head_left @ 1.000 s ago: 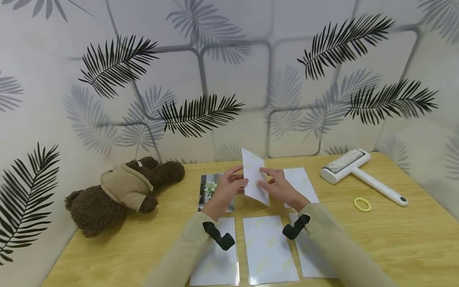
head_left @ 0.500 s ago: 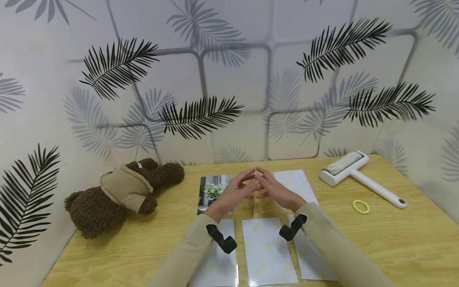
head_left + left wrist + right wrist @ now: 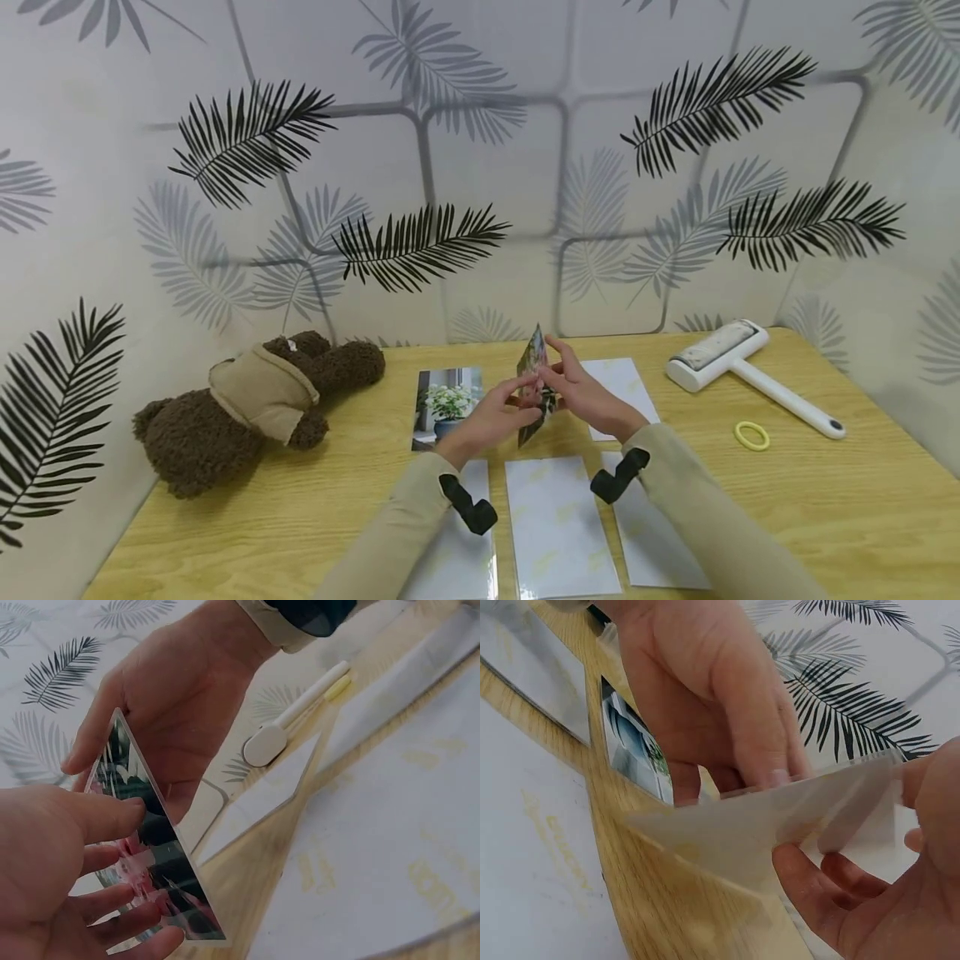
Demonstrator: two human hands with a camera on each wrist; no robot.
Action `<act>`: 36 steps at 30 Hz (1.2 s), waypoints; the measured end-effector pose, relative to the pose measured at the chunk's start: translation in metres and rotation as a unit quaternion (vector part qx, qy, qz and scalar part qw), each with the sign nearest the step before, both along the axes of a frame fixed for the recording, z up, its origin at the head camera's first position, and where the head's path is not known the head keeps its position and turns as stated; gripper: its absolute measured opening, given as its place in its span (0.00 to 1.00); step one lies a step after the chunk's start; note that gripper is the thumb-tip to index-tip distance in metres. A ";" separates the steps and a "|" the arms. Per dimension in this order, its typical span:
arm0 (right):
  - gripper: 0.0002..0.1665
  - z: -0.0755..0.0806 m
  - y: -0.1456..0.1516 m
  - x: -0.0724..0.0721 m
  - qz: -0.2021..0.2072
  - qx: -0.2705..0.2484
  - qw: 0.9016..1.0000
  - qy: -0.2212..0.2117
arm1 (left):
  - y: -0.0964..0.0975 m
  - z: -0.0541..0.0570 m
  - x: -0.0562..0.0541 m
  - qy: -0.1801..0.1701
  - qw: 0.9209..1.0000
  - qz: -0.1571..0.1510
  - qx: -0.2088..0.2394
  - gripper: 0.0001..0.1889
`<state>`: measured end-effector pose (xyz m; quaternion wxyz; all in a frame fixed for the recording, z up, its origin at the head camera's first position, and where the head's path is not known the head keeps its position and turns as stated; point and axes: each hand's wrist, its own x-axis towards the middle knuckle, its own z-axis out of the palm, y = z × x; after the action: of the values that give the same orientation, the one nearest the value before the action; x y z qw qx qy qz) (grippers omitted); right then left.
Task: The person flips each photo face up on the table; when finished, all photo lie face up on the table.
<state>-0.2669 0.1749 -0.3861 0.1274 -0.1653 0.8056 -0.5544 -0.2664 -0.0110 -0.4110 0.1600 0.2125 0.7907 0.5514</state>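
Observation:
A photo card point(image 3: 532, 357) stands nearly edge-on above the table, its pink-and-green picture side towards my left hand point(image 3: 489, 423). My right hand point(image 3: 591, 398) pinches the card at its right side, fingers point(image 3: 810, 881) against the white back. The fingers of my left hand are spread and touch the picture side point(image 3: 154, 847), thumb lying across it. On the table to the left lies a face-up photo point(image 3: 450, 398) of a white-flowered potted plant. Several white-backed cards point(image 3: 561, 525) lie face down in front, and another white card point(image 3: 624, 385) sits behind my right hand.
A brown teddy bear point(image 3: 217, 437) in a beige top lies at the left. At the right are a white lint roller point(image 3: 783, 392) and a yellow ring point(image 3: 752, 436). A leaf-patterned wall point(image 3: 465, 167) rises behind the wooden table point(image 3: 825, 517).
The card has turned from showing its white back, through edge-on, to showing its picture side to the left. The left hand has shifted its hold and now touches the picture face.

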 end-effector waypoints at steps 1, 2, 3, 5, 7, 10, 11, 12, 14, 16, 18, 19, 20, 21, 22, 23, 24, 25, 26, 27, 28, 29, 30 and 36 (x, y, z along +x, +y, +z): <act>0.36 0.000 0.002 0.000 -0.003 0.011 1.000 0.008 | 0.000 0.000 0.000 0.021 1.000 -0.004 -0.016 0.28; 0.36 0.000 0.003 0.000 -0.005 0.024 1.000 0.017 | 0.000 -0.001 0.000 0.050 0.998 -0.012 -0.033 0.28; 0.35 -0.001 0.005 0.000 -0.007 0.040 0.999 0.025 | 0.000 -0.001 0.000 0.081 0.995 -0.020 -0.053 0.28; 0.33 -0.003 0.009 -0.001 -0.004 0.073 0.996 0.045 | -0.001 0.000 0.001 0.136 0.986 -0.032 -0.095 0.27; 0.31 -0.005 0.012 -0.002 -0.004 0.103 0.993 0.063 | -0.001 0.000 0.001 0.173 0.975 -0.038 -0.130 0.28; 0.31 -0.008 0.017 -0.003 -0.008 0.140 0.986 0.086 | -0.002 0.000 0.001 0.199 0.964 -0.042 -0.170 0.28; 0.31 -0.009 0.018 -0.004 -0.010 0.149 0.985 0.089 | -0.003 0.000 0.001 0.204 0.961 -0.044 -0.181 0.27; 0.32 -0.010 0.019 -0.004 -0.012 0.158 0.983 0.089 | -0.003 -0.001 0.001 0.204 0.959 -0.045 -0.193 0.26; 0.34 -0.012 0.022 -0.004 -0.009 0.179 0.979 0.096 | -0.004 -0.001 0.001 0.199 0.955 -0.047 -0.216 0.23; 0.35 -0.013 0.024 -0.004 -0.008 0.199 0.975 0.103 | -0.005 -0.002 0.002 0.186 0.952 -0.048 -0.236 0.21; 0.35 -0.015 0.025 -0.005 -0.009 0.218 0.969 0.113 | -0.006 -0.002 0.002 0.172 0.951 -0.050 -0.251 0.20; 0.35 -0.016 0.025 -0.006 -0.010 0.229 0.966 0.123 | -0.006 -0.003 0.002 0.171 0.950 -0.051 -0.256 0.20; 0.35 -0.017 0.025 -0.006 -0.013 0.239 0.962 0.131 | -0.007 -0.004 0.001 0.173 0.948 -0.054 -0.261 0.20; 0.35 -0.019 0.025 -0.007 -0.016 0.249 0.959 0.136 | -0.007 -0.004 0.001 0.176 0.946 -0.057 -0.266 0.20; 0.34 -0.020 0.024 -0.008 -0.019 0.261 0.955 0.143 | -0.008 -0.005 0.000 0.181 0.944 -0.060 -0.271 0.21; 0.34 -0.022 0.023 -0.010 -0.024 0.271 0.951 0.148 | -0.008 -0.006 0.000 0.183 0.941 -0.063 -0.276 0.20; 0.34 -0.023 0.022 -0.011 -0.027 0.283 0.946 0.156 | -0.009 -0.007 -0.001 0.186 0.940 -0.065 -0.280 0.20; 0.33 -0.024 0.021 -0.012 -0.031 0.292 0.942 0.163 | -0.010 -0.007 -0.002 0.187 0.938 -0.066 -0.284 0.21; 0.33 -0.024 0.019 -0.013 -0.034 0.300 0.939 0.167 | -0.011 -0.007 -0.003 0.189 0.937 -0.065 -0.288 0.21; 0.33 -0.024 0.018 -0.015 -0.038 0.305 0.936 0.170 | -0.012 -0.006 -0.003 0.190 0.935 -0.064 -0.291 0.21; 0.33 -0.024 0.016 -0.016 -0.041 0.312 0.933 0.174 | -0.013 -0.006 -0.004 0.191 0.934 -0.063 -0.296 0.22; 0.33 -0.024 0.015 -0.017 -0.044 0.316 0.931 0.176 | -0.015 -0.005 -0.005 0.191 0.933 -0.062 -0.299 0.23; 0.32 -0.024 0.013 -0.018 -0.045 0.324 0.928 0.179 | -0.016 -0.004 -0.005 0.192 0.931 -0.063 -0.303 0.23; 0.31 -0.024 0.009 -0.018 -0.040 0.347 0.921 0.174 | -0.020 -0.001 -0.007 0.192 0.922 -0.079 -0.327 0.25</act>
<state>-0.2848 0.1841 -0.4104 0.0124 -0.1727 0.9628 -0.2073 -0.2732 -0.0306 -0.4119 0.1086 0.3120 0.9233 0.1960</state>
